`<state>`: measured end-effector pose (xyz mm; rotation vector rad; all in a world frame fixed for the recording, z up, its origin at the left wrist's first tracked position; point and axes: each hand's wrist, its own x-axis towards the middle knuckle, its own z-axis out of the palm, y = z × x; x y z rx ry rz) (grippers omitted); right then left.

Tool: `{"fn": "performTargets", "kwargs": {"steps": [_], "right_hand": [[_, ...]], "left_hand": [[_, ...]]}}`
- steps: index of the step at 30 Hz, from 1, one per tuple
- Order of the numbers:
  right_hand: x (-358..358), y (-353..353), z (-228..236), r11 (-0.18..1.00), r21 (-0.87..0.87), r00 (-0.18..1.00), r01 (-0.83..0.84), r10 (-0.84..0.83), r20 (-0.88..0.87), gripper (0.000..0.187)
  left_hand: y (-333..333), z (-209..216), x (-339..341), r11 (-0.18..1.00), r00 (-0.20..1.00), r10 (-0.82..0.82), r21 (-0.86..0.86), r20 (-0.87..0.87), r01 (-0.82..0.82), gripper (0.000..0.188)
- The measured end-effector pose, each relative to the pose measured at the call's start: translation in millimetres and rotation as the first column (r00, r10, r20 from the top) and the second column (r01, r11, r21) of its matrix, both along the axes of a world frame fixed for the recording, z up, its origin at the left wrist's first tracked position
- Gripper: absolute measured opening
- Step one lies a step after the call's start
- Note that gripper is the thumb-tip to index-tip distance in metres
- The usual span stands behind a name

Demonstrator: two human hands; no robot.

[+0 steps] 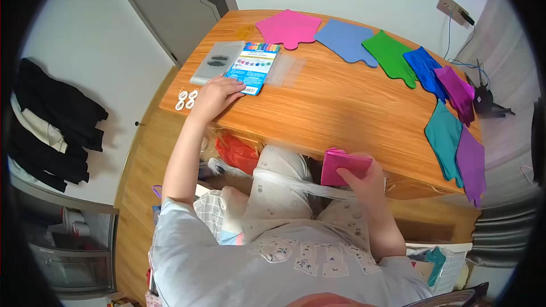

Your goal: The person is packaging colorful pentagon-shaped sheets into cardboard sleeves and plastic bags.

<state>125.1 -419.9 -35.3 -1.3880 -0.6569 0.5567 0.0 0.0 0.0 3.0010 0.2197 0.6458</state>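
Note:
My left hand (218,98) lies flat with fingers stretched across the lower end of a blue-and-white printed card (254,68). My right hand (367,177) grips a folded, shiny magenta foil balloon (343,166) just off the table's front edge, above my lap. Flat, uninflated foil balloons form an arc round the table's far and right sides: pink (289,27), light blue (348,42), green (392,58), dark blue (425,71), teal (444,136) and purple (471,162). A magenta one (456,92), partly folded, lies beside the dark blue.
Small white ribbon coils (186,99) lie at the wooden table's (335,105) left edge. Clear plastic sleeves (213,62) flank the card. A black tool-like object (488,99) stands at the right edge below a wall socket (453,8). A red bag (236,152) sits under the tabletop.

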Motion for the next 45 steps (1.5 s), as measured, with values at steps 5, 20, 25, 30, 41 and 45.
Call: {"fn": "performTargets", "kwargs": {"steps": [5,20,25,30,41,45], "right_hand": [[2.2,1.1,4.0,1.0,0.023,1.0,0.014,-0.015,0.023,0.028],[2.0,22.6,30.0,0.976,0.212,0.999,0.041,-0.043,0.005,0.025],[-2.4,24.3,43.0,0.964,0.261,0.999,0.041,-0.045,0.009,0.023],[2.6,19.1,39.0,0.976,0.198,0.995,0.091,-0.096,0.018,0.022],[6.1,21.3,38.4,0.988,0.113,0.995,0.103,-0.103,-0.009,0.024],[5.0,21.4,42.2,0.993,0.07,0.995,0.095,-0.094,-0.014,0.025]], "left_hand": [[3.2,-0.1,1.2,0.996,0.99,-0.02,-0.078,0.14,0.032,0.018],[-166.8,22.3,9.4,0.913,0.597,0.063,-0.288,0.799,0.289,0.017],[-230.5,4.4,3.0,-0.43,0.761,0.156,-0.651,0.629,0.626,0.034],[-227.7,-3.8,11.4,-0.83,0.9,0.159,-0.438,0.406,0.345,0.044],[-230.7,-36.8,20.0,-0.497,0.878,-0.142,-0.8,0.458,0.337,0.051],[-230.1,-48.9,24.7,-0.464,0.845,-0.195,-0.806,0.498,0.368,0.049]]}}
